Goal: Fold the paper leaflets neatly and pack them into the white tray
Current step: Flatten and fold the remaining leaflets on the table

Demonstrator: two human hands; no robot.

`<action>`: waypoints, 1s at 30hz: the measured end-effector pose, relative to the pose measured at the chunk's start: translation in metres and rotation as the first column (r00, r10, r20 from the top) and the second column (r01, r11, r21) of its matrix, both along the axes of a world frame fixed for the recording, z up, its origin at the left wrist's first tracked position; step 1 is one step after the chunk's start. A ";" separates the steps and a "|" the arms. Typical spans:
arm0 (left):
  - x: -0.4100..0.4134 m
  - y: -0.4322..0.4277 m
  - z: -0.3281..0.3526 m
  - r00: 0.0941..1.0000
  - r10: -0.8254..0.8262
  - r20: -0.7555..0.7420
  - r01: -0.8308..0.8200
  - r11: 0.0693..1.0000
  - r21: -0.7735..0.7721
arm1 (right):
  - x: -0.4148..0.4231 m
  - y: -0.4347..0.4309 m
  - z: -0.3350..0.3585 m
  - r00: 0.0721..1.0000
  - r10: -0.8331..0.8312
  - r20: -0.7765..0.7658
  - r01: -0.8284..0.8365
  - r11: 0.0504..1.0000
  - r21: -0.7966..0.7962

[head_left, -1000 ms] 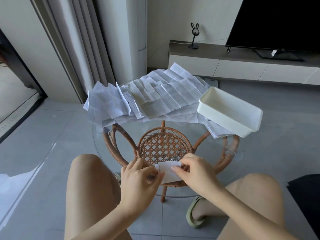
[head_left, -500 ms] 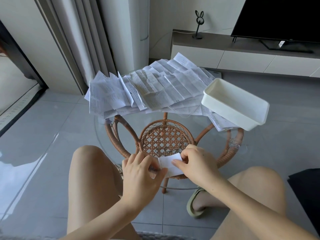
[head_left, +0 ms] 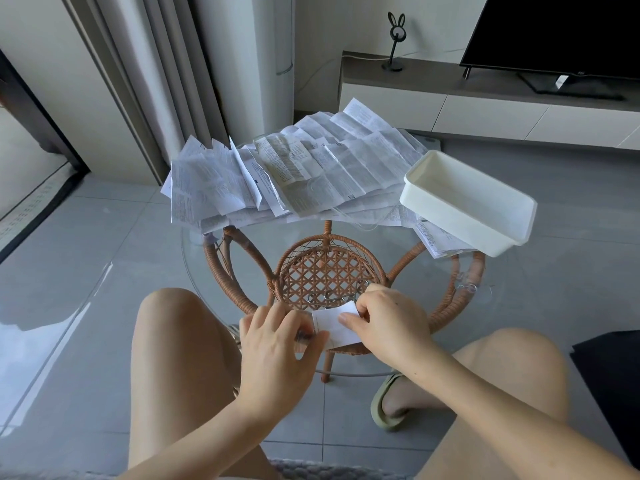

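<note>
Round glass table (head_left: 391, 237) in middle, brown woven legs under glass. Big messy pile of open leaflets (head_left: 311, 168) covers far side of table, spreads from left to right. White tray (head_left: 450, 216) sits on right side of table, on top of some leaflets. Left hand (head_left: 277, 344) near, over near edge of table, fingers curled, pinches left edge of small folded leaflet (head_left: 334, 323). Right hand (head_left: 391, 323) just beside, thumb and fingers pinch right edge. Folded leaflet between both hands, well apart from tray.
</note>
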State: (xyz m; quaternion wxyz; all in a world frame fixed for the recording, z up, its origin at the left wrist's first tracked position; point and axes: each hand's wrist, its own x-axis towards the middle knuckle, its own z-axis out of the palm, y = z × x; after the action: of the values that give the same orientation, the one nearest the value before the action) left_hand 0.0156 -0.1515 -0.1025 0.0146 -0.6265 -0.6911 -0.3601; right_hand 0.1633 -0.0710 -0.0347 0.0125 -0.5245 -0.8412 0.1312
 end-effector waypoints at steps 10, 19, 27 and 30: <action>-0.009 -0.006 -0.001 0.827 -0.499 -0.259 0.531 0.845 0.067 | 0.000 0.001 -0.001 1.000 0.002 0.000 -0.002 1.000 0.015; -0.013 -0.009 -0.004 0.841 -0.493 -0.225 0.501 0.865 -0.023 | 0.000 0.002 -0.004 1.000 0.012 -0.008 -0.012 0.999 0.038; -0.018 -0.011 -0.006 0.834 -0.499 -0.235 0.494 0.865 -0.084 | 0.002 0.002 -0.005 0.999 0.032 -0.038 -0.028 0.996 0.080; -0.021 -0.012 -0.001 0.822 -0.515 -0.244 0.506 0.856 -0.103 | 0.004 -0.002 -0.012 0.996 0.033 -0.082 -0.022 0.992 0.126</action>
State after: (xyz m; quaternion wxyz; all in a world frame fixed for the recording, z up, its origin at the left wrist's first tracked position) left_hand -0.0052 -0.1630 -0.1034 -0.0011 -0.8307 -0.4960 -0.2527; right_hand 0.1669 -0.0728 -0.0465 0.0789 -0.5049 -0.8537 0.1004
